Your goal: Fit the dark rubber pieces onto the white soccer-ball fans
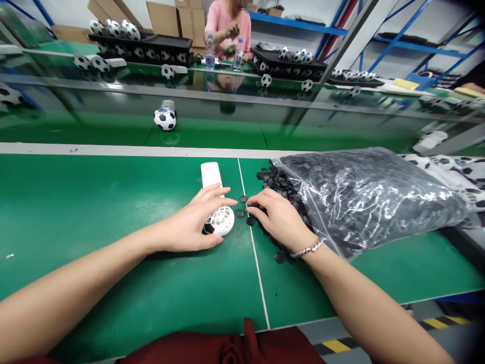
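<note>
My left hand (197, 222) rests over a white hand-held fan (216, 202) that lies on the green table (94, 212); its round soccer-ball head is under my fingers and its handle points away from me. My right hand (278, 217) lies palm down on a heap of small black pentagon pieces (273, 177), fingers curled and pinching at the loose ones beside the fan head. The pieces spill from a clear plastic bag (371, 197) to my right. A silver bracelet sits on my right wrist.
A conveyor belt (227, 131) beyond the table carries one soccer-ball fan (165, 119). Across it a person in pink (227, 28) works beside black trays of ball fans (140, 43) and two water bottles (210, 53). More ball-patterned parts (454, 169) lie far right.
</note>
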Tool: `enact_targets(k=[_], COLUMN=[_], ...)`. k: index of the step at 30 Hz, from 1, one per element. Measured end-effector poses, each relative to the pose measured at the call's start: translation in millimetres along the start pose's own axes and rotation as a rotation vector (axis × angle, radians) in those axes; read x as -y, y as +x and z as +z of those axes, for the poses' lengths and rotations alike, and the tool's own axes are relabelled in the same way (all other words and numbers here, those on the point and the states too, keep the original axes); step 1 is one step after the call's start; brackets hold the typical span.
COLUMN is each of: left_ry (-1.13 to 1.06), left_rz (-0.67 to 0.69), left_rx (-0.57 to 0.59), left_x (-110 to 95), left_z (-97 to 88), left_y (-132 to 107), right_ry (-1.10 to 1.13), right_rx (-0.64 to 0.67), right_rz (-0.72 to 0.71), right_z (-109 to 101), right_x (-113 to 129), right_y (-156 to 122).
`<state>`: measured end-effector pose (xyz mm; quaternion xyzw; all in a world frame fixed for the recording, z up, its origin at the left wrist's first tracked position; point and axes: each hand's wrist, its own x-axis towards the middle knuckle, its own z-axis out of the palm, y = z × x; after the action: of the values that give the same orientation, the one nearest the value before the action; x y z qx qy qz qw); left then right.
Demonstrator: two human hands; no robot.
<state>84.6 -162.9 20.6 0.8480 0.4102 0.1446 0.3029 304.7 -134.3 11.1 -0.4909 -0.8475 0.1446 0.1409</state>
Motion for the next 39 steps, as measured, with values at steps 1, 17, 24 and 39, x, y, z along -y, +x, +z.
enact_targets(k=[1,17,24,39], left_ry=[-0.004,-0.096,-0.108,-0.125], left_rz=[-0.011,-0.066,-0.056,-0.059], left_rx=[-0.006,-0.086,-0.098,-0.131], left_x=[-0.1,-1.8,-2.7,-4.2], left_z=[-0.1,4.5,5.3,8.3], left_y=[-0.3,1.6,3.1,4.7], right_ry=[0.021,0.094,0.623,0.755], right_rx=[-0.023,-0.109,-0.03,0.002], right_rz=[-0.039,-0.238,-0.167,-0.103], right_z=[2.4,8.7,4.1,15.7], right_x=[0.9,8.3,23.6,30.7], right_y=[0.3,-3.0,-10.6,-3.7])
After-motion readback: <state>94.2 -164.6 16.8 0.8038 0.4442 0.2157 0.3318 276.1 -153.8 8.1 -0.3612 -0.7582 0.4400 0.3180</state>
